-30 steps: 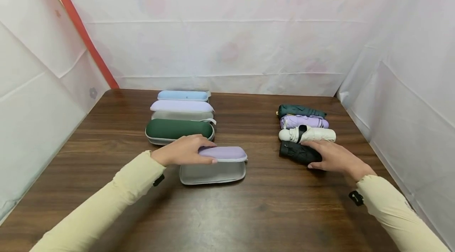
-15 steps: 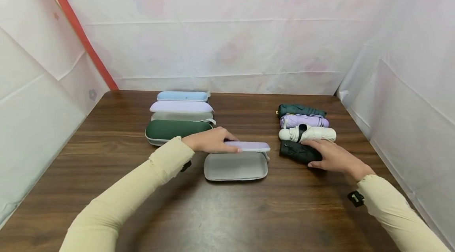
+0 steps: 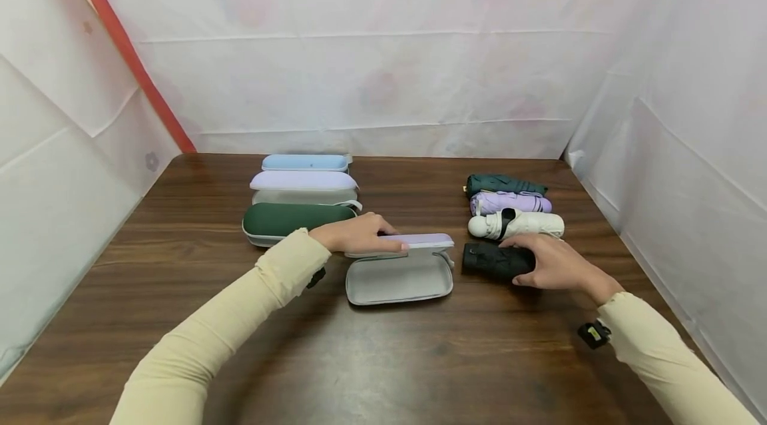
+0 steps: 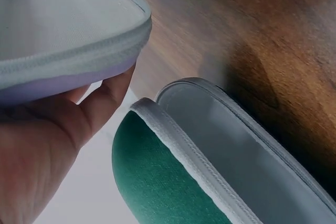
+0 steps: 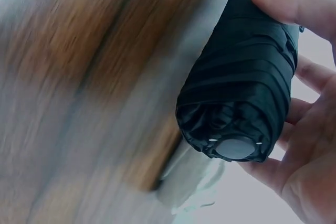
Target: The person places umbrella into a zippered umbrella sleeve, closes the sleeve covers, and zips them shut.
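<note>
My left hand (image 3: pixel 359 234) grips the raised lid of a purple zip case (image 3: pixel 425 240), thumb on its near edge. The case lies open on the table, its grey inside (image 3: pixel 398 280) facing up. In the left wrist view the fingers (image 4: pixel 107 95) curl behind the purple shell. My right hand (image 3: pixel 554 263) holds a folded black umbrella (image 3: pixel 494 261), thumb on one side and fingers on the other. The right wrist view shows the umbrella's round end (image 5: pixel 235 148) toward the camera. It is just right of the purple case.
Behind my left hand lie a green case (image 3: pixel 296 219), a lilac case (image 3: pixel 302 180) and a blue case (image 3: pixel 305 162). Beyond the black umbrella are a white umbrella (image 3: pixel 530 222), a purple umbrella (image 3: pixel 509 202) and a dark green umbrella (image 3: pixel 503 184). White sheets (image 3: pixel 383 92) hang around the wooden table (image 3: pixel 389 365).
My left hand has shifted the purple case to the right and its lid has tipped further back. My right hand has drawn the black umbrella slightly left, away from the white one.
</note>
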Available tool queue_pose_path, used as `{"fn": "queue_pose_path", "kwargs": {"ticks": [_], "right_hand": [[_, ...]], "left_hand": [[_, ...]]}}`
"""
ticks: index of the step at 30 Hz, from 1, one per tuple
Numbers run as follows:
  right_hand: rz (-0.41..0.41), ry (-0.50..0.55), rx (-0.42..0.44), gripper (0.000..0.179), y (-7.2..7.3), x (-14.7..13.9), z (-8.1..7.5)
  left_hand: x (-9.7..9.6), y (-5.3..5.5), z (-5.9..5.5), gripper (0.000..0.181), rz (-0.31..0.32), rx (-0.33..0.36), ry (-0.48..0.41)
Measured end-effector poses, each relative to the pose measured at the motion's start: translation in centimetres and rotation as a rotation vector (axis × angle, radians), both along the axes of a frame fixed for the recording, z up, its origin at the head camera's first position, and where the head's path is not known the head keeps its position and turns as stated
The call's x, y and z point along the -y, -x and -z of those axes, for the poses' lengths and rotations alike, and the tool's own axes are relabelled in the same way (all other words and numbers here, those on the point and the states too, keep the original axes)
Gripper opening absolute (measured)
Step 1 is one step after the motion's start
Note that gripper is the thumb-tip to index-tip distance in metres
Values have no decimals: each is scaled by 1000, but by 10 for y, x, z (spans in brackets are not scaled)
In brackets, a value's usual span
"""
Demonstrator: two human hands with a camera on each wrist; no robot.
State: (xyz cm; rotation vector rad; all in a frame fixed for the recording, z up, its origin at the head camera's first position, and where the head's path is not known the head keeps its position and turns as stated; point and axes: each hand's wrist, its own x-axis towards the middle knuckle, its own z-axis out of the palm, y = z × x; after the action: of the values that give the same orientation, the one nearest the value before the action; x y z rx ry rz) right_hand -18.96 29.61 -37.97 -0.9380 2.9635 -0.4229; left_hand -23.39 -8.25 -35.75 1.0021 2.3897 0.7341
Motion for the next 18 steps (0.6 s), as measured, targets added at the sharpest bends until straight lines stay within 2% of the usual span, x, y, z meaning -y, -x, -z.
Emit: {"fn": "queue_pose_path", "kwargs": {"ticks": [7,18], "right_hand": [[-59,-28,0,58,-17,20,-16],[-149,-23,-74,60,-29,58,-28]], "left_hand": [[5,0,0,50,-29,23,0],[-2,0,-4,49,-6,3,11]]}}
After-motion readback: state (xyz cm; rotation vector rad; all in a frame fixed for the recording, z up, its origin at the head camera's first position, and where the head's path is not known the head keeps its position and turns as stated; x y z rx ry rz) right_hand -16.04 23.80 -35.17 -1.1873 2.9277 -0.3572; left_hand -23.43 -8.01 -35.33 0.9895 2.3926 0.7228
